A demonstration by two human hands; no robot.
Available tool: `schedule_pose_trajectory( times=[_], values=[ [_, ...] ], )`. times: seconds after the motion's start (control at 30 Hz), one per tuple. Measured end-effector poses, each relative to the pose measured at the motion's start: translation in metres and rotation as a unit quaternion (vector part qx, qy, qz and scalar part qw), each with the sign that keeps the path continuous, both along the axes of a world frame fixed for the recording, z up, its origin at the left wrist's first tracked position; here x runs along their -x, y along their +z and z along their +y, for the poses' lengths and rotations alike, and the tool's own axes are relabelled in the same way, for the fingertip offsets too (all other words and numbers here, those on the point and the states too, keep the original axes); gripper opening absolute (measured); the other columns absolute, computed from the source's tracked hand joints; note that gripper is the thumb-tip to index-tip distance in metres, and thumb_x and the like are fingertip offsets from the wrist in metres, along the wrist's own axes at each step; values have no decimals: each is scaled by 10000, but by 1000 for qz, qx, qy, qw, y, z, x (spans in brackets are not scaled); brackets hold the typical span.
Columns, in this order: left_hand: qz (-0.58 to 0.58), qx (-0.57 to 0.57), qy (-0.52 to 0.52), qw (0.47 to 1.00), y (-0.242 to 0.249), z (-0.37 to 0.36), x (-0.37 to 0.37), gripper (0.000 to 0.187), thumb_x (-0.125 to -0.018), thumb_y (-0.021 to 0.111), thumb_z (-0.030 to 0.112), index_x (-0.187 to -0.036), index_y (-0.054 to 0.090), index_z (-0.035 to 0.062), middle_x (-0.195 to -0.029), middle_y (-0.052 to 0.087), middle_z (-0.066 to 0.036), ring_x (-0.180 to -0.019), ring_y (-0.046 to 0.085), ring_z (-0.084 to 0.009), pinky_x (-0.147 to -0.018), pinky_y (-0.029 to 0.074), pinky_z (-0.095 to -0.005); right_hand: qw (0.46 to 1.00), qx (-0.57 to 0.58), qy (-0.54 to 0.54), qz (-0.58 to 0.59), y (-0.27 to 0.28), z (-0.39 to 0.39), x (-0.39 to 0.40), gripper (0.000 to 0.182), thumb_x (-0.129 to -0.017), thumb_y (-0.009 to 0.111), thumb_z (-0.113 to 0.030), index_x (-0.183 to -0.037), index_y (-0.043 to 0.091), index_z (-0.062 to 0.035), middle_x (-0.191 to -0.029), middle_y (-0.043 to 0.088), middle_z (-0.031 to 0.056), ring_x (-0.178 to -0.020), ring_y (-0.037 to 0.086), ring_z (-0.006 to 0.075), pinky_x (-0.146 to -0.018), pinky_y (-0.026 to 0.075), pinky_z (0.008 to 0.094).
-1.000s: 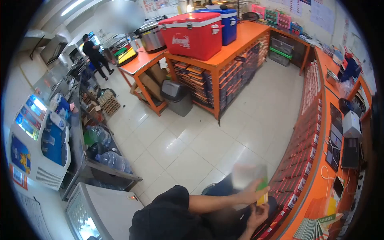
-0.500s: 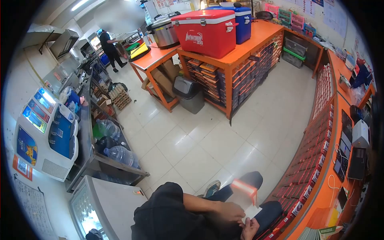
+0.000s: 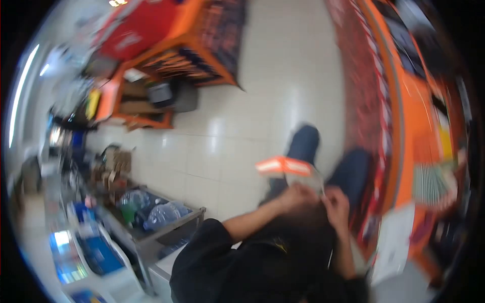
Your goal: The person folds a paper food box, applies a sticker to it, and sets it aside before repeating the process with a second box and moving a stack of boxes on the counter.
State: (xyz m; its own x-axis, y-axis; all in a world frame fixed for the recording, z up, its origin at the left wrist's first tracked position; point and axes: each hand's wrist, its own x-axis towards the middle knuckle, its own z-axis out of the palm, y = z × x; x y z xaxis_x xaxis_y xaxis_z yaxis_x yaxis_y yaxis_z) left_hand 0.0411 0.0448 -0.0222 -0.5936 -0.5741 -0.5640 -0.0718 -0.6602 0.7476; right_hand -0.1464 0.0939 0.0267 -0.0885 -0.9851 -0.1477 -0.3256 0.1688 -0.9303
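The view is smeared by motion. In front of my lap is a thin pale piece with a bright orange-and-white band (image 3: 284, 165) along its far end; its exact kind is blurred. My left hand (image 3: 300, 197) is closed on its near part. Close beside it, my right hand (image 3: 336, 202) pinches at a whitish edge of the same piece, fingertips together. Both hands are above my legs (image 3: 304, 144), and the band sticks out past the left hand.
At the right runs an orange counter (image 3: 396, 126) over stacked red boxes (image 3: 361, 101), with a fanned stack of pale green slips (image 3: 429, 184) on it. A metal shelf (image 3: 194, 214) with plastic bottles (image 3: 164, 214) stands left. A grey bin (image 3: 184, 96) is by the orange tables.
The head view has turned and tilted down, so hands and lap sit higher in view. My right forearm now shows. The hands still hold the banded piece, its band now lying more sideways.
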Motion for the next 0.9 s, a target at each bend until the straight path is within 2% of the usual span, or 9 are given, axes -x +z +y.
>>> schedule_pose_trajectory(
  times=[0.03, 0.1, 0.13, 0.17, 0.27, 0.3, 0.57, 0.8, 0.9],
  values=[
    [67, -65, 50, 994, 11, 0, 5, 80, -851, 655, 28, -909, 693, -11, -840, 703, -107, -787, 680, -175, -776, 561, -314, 1000, -9, -27, -3, -5, 3, 1, 98, -847, 675, -64, -875, 623, 14, -879, 632, 90, -737, 610, 157, -673, 487, 274],
    [70, -91, 40, 993, 6, -7, 7, 109, -880, 665, 65, -956, 683, -11, -891, 698, -96, -825, 676, -172, -794, 564, -311, 994, -37, -61, -83, -13, 1, 5, 101, -873, 666, -79, -882, 636, 16, -941, 675, 102, -801, 627, 115, -685, 490, 250],
    [62, -90, 44, 993, 5, -7, 8, 118, -894, 661, 74, -971, 678, -13, -913, 695, -91, -840, 674, -169, -796, 568, -306, 993, -69, -77, -58, -6, -5, 9, 104, -884, 662, -84, -883, 648, 19, -938, 674, 97, -812, 617, 91, -665, 487, 243],
    [60, -109, 31, 992, 5, -8, 10, 118, -894, 661, 74, -971, 678, -13, -913, 695, -91, -840, 674, -169, -796, 568, -306, 986, -80, -101, -103, -17, -5, 11, 112, -866, 677, -96, -871, 665, 15, -951, 671, 95, -802, 627, 110, -646, 489, 248],
    [87, -107, 26, 990, 2, -2, 5, 114, -917, 631, 60, -982, 672, -25, -939, 686, -93, -863, 669, -162, -813, 576, -301, 994, -69, -57, -57, -8, 3, 7, 115, -847, 689, -111, -848, 676, 4, -951, 667, 93, -769, 632, 135, -618, 484, 254],
    [83, -94, 29, 992, 2, -3, 7, 117, -922, 625, 59, -981, 670, -31, -937, 684, -96, -866, 668, -160, -819, 579, -299, 993, -49, -78, -74, -14, 3, 6, 124, -830, 700, -130, -825, 680, -8, -940, 664, 90, -736, 627, 155, -595, 475, 261],
    [24, -23, 9, 999, 11, -9, 13, 85, -891, 649, 6, -954, 653, -52, -912, 684, -129, -815, 683, -179, -782, 603, -305, 993, -60, -83, -49, -22, 5, 4, 133, -814, 716, -148, -829, 691, -18, -917, 660, 78, -704, 611, 150, -563, 443, 262],
    [52, -56, 52, 996, 10, -12, 16, 118, -876, 648, -32, -987, 615, -60, -917, 688, -146, -838, 692, -200, -802, 604, -320, 991, -45, -122, -41, -23, 5, -2, 92, -807, 728, -137, -826, 720, -47, -867, 661, 81, -670, 597, 141, -550, 424, 258],
    [27, 4, 51, 998, 6, -8, 18, 123, -875, 645, -42, -991, 609, -56, -908, 688, -143, -815, 692, -193, -773, 604, -308, 994, -51, -91, -37, -12, 4, 1, 86, -814, 720, -119, -846, 720, -39, -864, 664, 82, -664, 599, 140, -548, 426, 262]
  ],
)
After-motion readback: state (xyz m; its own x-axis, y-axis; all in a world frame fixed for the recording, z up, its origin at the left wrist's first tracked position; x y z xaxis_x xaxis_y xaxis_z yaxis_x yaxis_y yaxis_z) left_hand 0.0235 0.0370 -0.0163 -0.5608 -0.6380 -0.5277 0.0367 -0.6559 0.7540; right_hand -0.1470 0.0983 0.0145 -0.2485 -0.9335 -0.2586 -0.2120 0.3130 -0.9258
